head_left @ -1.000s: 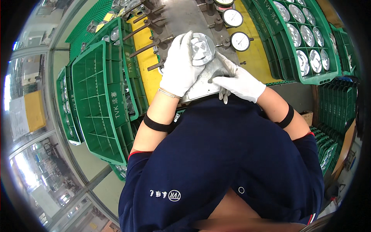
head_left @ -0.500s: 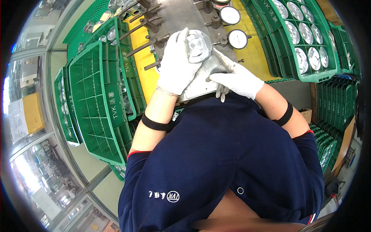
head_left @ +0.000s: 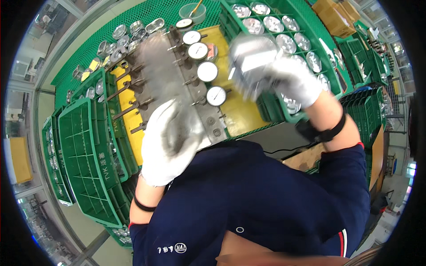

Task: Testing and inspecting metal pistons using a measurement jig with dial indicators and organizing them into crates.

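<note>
Plate [head_left: 164, 75] taken as landmark. Piston [head_left: 255, 55] is gripped in the right hand [head_left: 290, 80], up off to the right of the plate, beyond the dials [head_left: 207, 71]. Hand and piston are both blurred; exact finger placement can't be told. By view the piston overlaps the near-left part of the right crate [head_left: 226, 15]; height above it can't be told.

Left hand [head_left: 167, 144] is placed at the plate's near end, relaxed, fingers half curled, thumb apart, nothing seen in the grasp. Whether the plate is touched by it can't be told. White gloves are worn on both hands; grey smudging is seen on the left palm.

Dials are lined up along the plate's right edge, rods [head_left: 117, 92] along its left edge. Yellow board [head_left: 242, 102] is seen on both sides of the plate. Right crate is set right of the plate, its cells filled with shiny metal discs [head_left: 286, 43]. Left crate [head_left: 101, 155], green and divided, is set left of the plate. Loose metal parts [head_left: 119, 53] are scattered past the plate's far-left corner on green mat [head_left: 164, 11]. A clear bowl [head_left: 193, 14] is placed just past the plate's far end, a thin handle leaning in it. Cardboard box [head_left: 330, 17] is seen well off, far right of the plate.
</note>
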`<state>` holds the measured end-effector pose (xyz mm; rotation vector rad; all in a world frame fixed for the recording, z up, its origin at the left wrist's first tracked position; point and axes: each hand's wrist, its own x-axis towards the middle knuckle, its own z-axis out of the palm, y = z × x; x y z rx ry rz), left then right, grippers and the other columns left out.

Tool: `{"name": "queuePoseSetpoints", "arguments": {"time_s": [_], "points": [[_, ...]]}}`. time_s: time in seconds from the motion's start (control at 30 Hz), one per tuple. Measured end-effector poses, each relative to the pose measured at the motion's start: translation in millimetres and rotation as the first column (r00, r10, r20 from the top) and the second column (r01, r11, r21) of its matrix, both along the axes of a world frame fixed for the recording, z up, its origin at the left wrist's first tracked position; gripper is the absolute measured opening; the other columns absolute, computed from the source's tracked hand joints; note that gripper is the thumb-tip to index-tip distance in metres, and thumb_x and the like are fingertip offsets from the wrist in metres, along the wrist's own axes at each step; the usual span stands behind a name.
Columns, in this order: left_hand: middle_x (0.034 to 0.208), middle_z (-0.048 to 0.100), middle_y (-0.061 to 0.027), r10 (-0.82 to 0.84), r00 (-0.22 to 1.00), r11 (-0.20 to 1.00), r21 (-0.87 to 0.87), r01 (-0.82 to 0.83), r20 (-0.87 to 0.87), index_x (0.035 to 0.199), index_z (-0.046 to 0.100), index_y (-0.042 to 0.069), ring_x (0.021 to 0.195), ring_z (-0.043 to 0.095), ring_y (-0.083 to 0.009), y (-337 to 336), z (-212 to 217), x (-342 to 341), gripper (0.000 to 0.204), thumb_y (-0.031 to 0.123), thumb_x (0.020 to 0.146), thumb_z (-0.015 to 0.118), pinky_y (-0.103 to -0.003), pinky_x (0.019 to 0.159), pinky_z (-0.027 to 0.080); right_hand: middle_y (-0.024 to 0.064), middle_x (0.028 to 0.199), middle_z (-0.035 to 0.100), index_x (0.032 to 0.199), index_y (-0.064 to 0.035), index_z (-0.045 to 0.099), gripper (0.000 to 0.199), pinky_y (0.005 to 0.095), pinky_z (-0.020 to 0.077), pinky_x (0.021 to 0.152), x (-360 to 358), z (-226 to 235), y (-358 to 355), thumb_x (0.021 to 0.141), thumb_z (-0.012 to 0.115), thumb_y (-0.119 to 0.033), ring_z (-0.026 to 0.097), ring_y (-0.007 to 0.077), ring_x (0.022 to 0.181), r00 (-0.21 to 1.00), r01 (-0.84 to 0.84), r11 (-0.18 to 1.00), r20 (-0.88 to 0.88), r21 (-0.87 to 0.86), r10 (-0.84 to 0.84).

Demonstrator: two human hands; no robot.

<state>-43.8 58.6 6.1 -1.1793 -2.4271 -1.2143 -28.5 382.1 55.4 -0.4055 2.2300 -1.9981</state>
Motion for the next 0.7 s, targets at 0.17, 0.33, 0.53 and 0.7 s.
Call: {"name": "queuePoseSetpoints", "arguments": {"time_s": [0.17, 0.33, 0.53, 0.7], "points": [[0.139, 0.051, -0.0167, 0.313, 0.931, 0.949, -0.09, -0.301, 0.189, 0.144, 0.04, -0.001, 0.108, 0.062, -0.0224, -37.8, -34.7, 32.4, 0.066, -0.005, 0.085, 0.067, -0.034, 0.098, 0.047, 0.0106, 0.104, 0.067, 0.136, 0.0032, 0.044, 0.067, 0.0302, 0.0554, 0.077, -94.2, 46.3, 126.5, 0.077, 0.074, 0.004, 0.067, 0.0187, 0.091, 0.712, 0.576, 0.817, -0.48, -0.017, -0.512], [0.134, 0.054, -0.0138, 0.52, 0.744, 0.809, 0.038, -0.587, 0.42, 0.144, 0.041, -0.002, 0.102, 0.058, -0.0173, -45.4, -48.4, 74.8, 0.062, -0.006, 0.086, 0.064, -0.031, 0.093, 0.047, 0.0202, 0.11, 0.071, 0.134, -0.0047, 0.053, 0.083, 0.0351, 0.0525, 0.092, -184.8, -7.5, 282.0, 0.068, 0.08, -0.046, 0.069, 0.0317, 0.1, 0.695, 0.645, 0.053, -0.557, 0.762, -0.455], [0.138, 0.052, -0.0154, 0.675, 0.594, 0.658, 0.006, -0.753, 0.438, 0.146, 0.039, 0.001, 0.104, 0.058, -0.0169, -43.8, -39.1, 110.1, 0.062, -0.007, 0.088, 0.061, -0.031, 0.096, 0.045, 0.019, 0.131, 0.06, 0.139, -0.0185, 0.051, 0.076, 0.044, 0.0509, 0.099, -229.7, -60.0, 275.2, 0.076, 0.071, -0.056, 0.06, 0.0356, 0.12, 0.692, 0.354, -0.129, -0.352, 0.926, -0.631], [0.14, 0.051, -0.0156, 0.687, 0.588, 0.646, 0.011, -0.763, 0.426, 0.146, 0.039, 0.001, 0.105, 0.057, -0.0169, -35.8, -32.8, 117.2, 0.062, -0.008, 0.088, 0.06, -0.031, 0.097, 0.044, 0.0201, 0.137, 0.052, 0.144, -0.013, 0.045, 0.085, 0.0474, 0.0493, 0.1, -233.4, -100.8, 293.5, 0.081, 0.065, -0.067, 0.058, 0.0366, 0.122, 0.694, 0.374, -0.16, -0.39, 0.913, -0.605]]}}
